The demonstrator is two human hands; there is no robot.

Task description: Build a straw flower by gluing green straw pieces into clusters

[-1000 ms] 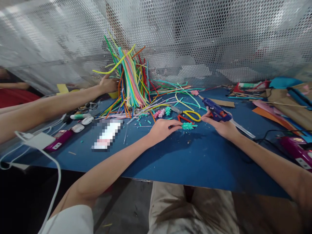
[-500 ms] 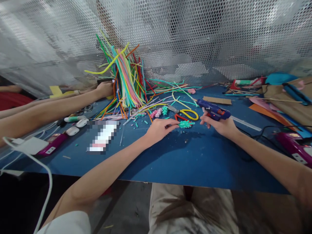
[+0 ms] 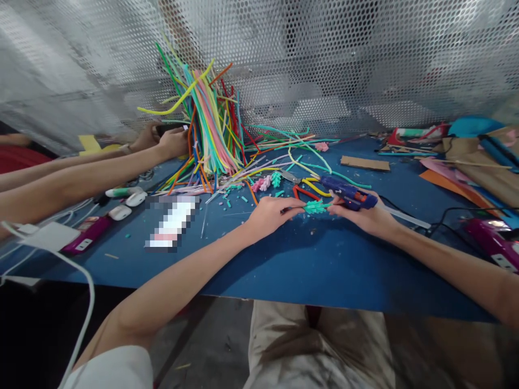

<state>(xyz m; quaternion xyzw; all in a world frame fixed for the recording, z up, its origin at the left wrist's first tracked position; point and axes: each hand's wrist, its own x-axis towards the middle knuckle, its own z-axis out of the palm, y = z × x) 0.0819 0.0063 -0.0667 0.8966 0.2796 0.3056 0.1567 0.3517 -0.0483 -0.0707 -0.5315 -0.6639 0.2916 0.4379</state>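
Observation:
My left hand (image 3: 271, 217) pinches the left end of a green leafy sprig of pipe cleaner (image 3: 314, 207) above the blue table. My right hand (image 3: 371, 217) is wrapped round a dark blue glue gun (image 3: 352, 193), and its fingertips meet the sprig's right end. A clear glue stick (image 3: 411, 219) sticks out behind the gun. Just beyond the sprig lie pliers with one red and one yellow handle (image 3: 316, 187), partly hidden by the gun. Left of them rest a small green sprig (image 3: 276, 179) and pink and lilac ones (image 3: 261, 183).
A tall bunch of coloured pipe cleaners (image 3: 211, 124) stands by the perforated metal screen (image 3: 324, 59). Another person's hand (image 3: 174, 143) reaches in at left with a dark phone. Purple power strips (image 3: 87, 236) with cables flank the table (image 3: 259, 270). A cardboard strip (image 3: 365, 163) lies at back right.
My right hand has moved left with the glue gun, and its fingertips now touch the green sprig. My left hand has shifted slightly right with the sprig.

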